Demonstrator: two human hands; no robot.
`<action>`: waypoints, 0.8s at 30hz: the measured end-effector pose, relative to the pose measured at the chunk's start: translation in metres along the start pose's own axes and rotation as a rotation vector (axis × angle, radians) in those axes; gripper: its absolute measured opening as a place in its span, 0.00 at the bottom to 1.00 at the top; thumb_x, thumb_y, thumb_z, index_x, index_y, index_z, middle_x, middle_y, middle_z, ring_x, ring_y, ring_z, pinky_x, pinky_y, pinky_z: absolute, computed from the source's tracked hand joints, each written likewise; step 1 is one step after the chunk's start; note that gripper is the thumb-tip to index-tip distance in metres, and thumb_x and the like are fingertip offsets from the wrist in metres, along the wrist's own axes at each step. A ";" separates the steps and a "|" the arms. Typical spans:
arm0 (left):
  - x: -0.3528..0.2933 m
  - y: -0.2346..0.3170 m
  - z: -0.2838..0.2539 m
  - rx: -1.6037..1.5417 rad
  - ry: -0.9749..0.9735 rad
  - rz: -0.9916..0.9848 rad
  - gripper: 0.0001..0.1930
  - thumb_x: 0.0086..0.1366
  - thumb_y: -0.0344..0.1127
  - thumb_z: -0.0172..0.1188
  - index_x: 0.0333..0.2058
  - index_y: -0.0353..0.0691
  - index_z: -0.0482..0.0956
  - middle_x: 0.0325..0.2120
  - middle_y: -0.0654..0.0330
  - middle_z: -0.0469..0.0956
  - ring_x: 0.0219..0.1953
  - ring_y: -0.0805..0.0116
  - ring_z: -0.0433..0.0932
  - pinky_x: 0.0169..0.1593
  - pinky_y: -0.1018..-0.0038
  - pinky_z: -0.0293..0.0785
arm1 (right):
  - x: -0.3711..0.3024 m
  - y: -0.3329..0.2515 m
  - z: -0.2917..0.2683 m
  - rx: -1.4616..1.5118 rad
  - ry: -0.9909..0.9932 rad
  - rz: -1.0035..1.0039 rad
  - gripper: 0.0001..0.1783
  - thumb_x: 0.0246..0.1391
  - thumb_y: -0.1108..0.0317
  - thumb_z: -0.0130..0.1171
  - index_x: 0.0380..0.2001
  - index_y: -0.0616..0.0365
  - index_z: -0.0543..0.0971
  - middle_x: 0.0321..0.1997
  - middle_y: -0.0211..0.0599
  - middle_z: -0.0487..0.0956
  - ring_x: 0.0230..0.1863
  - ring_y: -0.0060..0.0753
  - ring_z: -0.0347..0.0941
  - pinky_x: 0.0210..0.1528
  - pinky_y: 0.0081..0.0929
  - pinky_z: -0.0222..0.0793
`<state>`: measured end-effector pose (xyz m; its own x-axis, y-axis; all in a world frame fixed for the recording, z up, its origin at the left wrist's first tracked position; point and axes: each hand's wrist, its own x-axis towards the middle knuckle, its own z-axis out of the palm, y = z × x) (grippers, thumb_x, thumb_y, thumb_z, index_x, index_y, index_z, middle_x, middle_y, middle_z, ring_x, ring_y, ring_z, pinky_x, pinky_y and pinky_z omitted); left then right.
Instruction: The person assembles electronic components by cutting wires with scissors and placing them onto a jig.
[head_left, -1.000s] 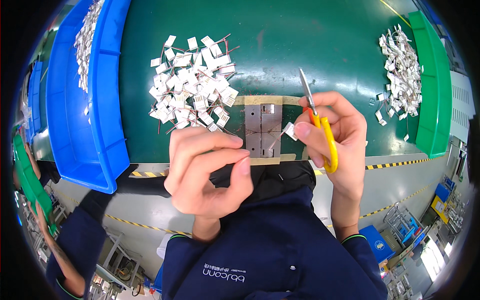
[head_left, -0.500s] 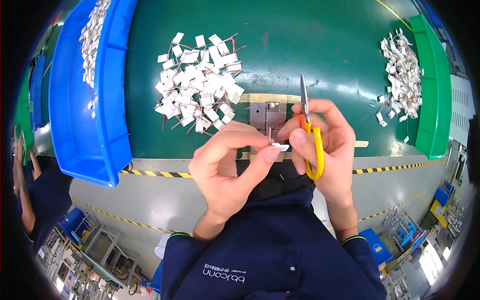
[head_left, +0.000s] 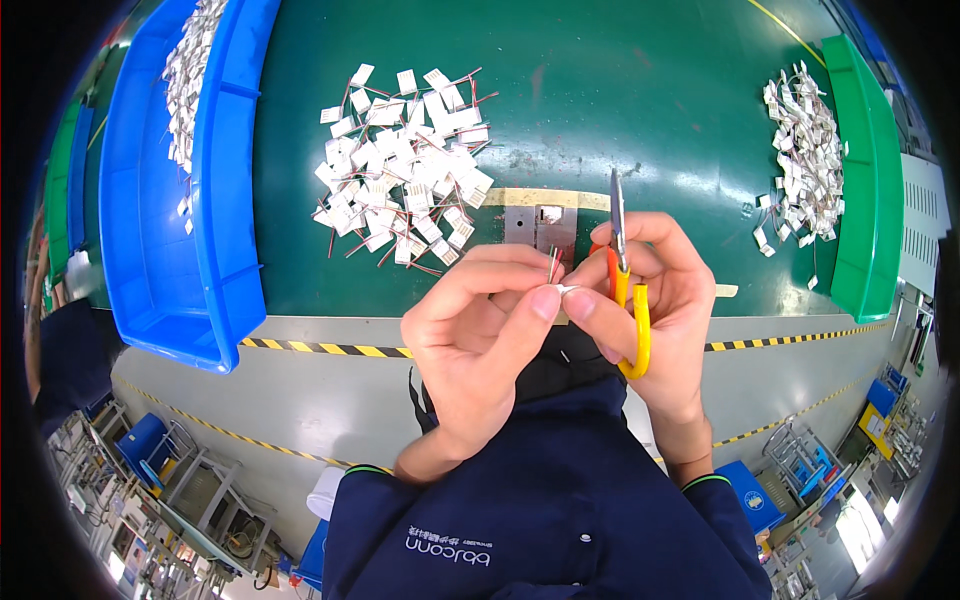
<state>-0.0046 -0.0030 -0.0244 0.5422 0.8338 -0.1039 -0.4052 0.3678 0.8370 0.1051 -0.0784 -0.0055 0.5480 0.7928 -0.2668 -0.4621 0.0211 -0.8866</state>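
Note:
A small white connector [head_left: 565,289] with short red and dark wires [head_left: 554,265] pointing up is pinched between the thumb and fingers of my left hand [head_left: 460,350]. My right hand [head_left: 672,310] grips scissors [head_left: 640,335] with yellow and orange handles, their blades pointing away from me. The right thumb and forefinger also meet at the connector, so both hands touch it and its body is mostly covered. Beyond my hands lies a metal fixture [head_left: 540,222] set at the table edge. A loose pile of white wired connectors [head_left: 400,165] is spread to the left.
The green table [head_left: 640,100] carries a blue bin [head_left: 225,190] at the left with more white pieces in it. Another heap of connectors [head_left: 805,150] lies at the right beside a green bin [head_left: 868,200]. Striped tape [head_left: 320,348] marks the floor below.
My right thumb and forefinger have come left to the connector and now touch it. The connector has turned, showing less of its white body. My left hand has shifted slightly right.

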 end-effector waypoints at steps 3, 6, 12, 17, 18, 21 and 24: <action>-0.001 0.000 0.001 -0.007 0.002 -0.008 0.06 0.56 0.16 0.57 0.34 0.26 0.75 0.36 0.52 0.75 0.38 0.70 0.76 0.45 0.76 0.72 | -0.002 -0.001 -0.001 -0.061 -0.013 -0.008 0.23 0.43 0.87 0.62 0.44 0.66 0.68 0.34 0.39 0.79 0.37 0.23 0.77 0.40 0.16 0.72; -0.001 -0.001 0.002 -0.009 0.014 0.004 0.05 0.56 0.17 0.57 0.33 0.26 0.75 0.34 0.53 0.76 0.37 0.70 0.76 0.44 0.76 0.72 | -0.002 0.002 -0.002 -0.092 -0.024 -0.057 0.23 0.43 0.87 0.62 0.44 0.67 0.69 0.33 0.39 0.79 0.36 0.22 0.77 0.38 0.15 0.72; -0.002 -0.004 0.005 0.010 0.051 0.044 0.04 0.56 0.18 0.59 0.32 0.27 0.76 0.31 0.53 0.77 0.34 0.71 0.76 0.42 0.77 0.72 | -0.006 0.000 -0.001 -0.167 -0.018 -0.018 0.22 0.43 0.86 0.63 0.43 0.66 0.69 0.33 0.39 0.79 0.35 0.22 0.78 0.38 0.15 0.72; -0.005 -0.003 0.008 -0.032 0.071 0.019 0.04 0.56 0.19 0.59 0.31 0.28 0.76 0.30 0.54 0.76 0.33 0.71 0.76 0.41 0.77 0.72 | -0.009 0.000 -0.004 -0.187 -0.039 -0.028 0.22 0.42 0.86 0.63 0.42 0.66 0.70 0.34 0.39 0.79 0.36 0.23 0.78 0.37 0.14 0.72; -0.005 -0.003 0.008 -0.032 0.071 0.017 0.04 0.56 0.19 0.59 0.31 0.28 0.76 0.30 0.54 0.76 0.33 0.71 0.76 0.41 0.77 0.72 | -0.009 0.000 -0.004 -0.194 -0.049 -0.039 0.22 0.42 0.86 0.63 0.42 0.66 0.70 0.34 0.39 0.79 0.36 0.23 0.78 0.37 0.14 0.72; -0.006 -0.002 0.008 -0.029 0.073 -0.001 0.03 0.57 0.19 0.58 0.31 0.28 0.76 0.29 0.54 0.76 0.32 0.72 0.75 0.39 0.78 0.72 | -0.009 -0.002 -0.006 -0.215 -0.066 -0.025 0.21 0.42 0.86 0.63 0.41 0.67 0.70 0.35 0.39 0.79 0.36 0.23 0.78 0.35 0.14 0.71; -0.007 0.000 0.006 -0.055 0.049 0.006 0.02 0.57 0.19 0.58 0.30 0.29 0.75 0.29 0.54 0.76 0.31 0.74 0.74 0.37 0.78 0.71 | -0.005 -0.011 -0.007 -0.216 -0.130 0.006 0.21 0.40 0.83 0.65 0.40 0.67 0.71 0.33 0.38 0.79 0.33 0.21 0.78 0.33 0.12 0.70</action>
<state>-0.0034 -0.0112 -0.0207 0.5031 0.8550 -0.1261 -0.4488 0.3832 0.8073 0.1122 -0.0874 0.0025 0.4452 0.8643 -0.2341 -0.2974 -0.1039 -0.9491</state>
